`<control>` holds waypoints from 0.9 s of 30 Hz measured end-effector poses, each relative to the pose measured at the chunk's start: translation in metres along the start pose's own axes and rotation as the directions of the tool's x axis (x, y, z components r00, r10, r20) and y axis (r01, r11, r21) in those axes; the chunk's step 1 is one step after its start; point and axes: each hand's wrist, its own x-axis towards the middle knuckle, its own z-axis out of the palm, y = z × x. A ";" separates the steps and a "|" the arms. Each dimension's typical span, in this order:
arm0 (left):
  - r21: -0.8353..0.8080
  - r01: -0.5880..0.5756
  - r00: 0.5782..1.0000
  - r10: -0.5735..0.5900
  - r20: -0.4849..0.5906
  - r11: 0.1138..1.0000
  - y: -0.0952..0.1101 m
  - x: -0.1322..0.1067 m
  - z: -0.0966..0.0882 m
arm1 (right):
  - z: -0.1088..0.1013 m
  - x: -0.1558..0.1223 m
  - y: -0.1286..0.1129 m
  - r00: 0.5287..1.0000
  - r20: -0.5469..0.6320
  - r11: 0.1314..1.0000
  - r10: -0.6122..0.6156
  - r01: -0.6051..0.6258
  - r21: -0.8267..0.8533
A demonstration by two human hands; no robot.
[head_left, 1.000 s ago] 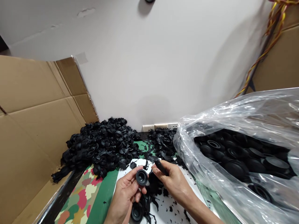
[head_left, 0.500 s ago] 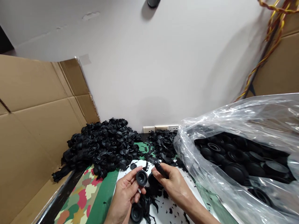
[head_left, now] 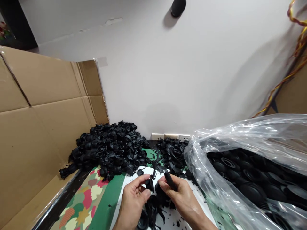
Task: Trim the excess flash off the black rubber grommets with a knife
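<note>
A small rubber cap [head_left: 150,184] is pinched by the fingertips of the left hand [head_left: 133,202], near centre, and a black tool [head_left: 170,181] is clamped in the right hand [head_left: 183,198] just beside it. A big pile of caps [head_left: 110,150] is heaped far left against cardboard [head_left: 43,111]. A plastic bag [head_left: 240,150] of more is slumped on the right. Everything's laid on a camo-print mat [head_left: 88,198], with a white wall [head_left: 168,80] behind.

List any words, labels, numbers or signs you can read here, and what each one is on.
No readable text in this view.
The cardboard is plain, no print.
The plastic bag is clear, no label.
The patterned mat shows colour patches only.
Any moulded marks on the black ribbed part in the left hand or the black piece in the right hand are too small to tell.
</note>
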 end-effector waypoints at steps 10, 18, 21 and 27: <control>0.225 -0.177 0.984 0.181 0.003 0.958 0.002 -0.006 0.003 | 0.008 -0.005 -0.005 0.999 0.024 0.998 0.044 -0.046 0.053; 0.156 -0.168 0.985 0.170 -0.003 0.973 0.000 -0.007 0.003 | 0.008 -0.006 -0.004 0.998 0.052 0.997 0.040 -0.043 0.070; 0.155 -0.167 0.986 0.168 0.008 0.974 0.001 -0.008 0.003 | 0.008 -0.006 -0.004 0.997 0.067 0.995 0.035 -0.041 0.089; 0.241 -0.205 0.979 0.198 0.055 0.949 0.001 -0.008 0.003 | 0.010 -0.006 -0.001 0.993 0.112 0.989 0.022 -0.038 0.144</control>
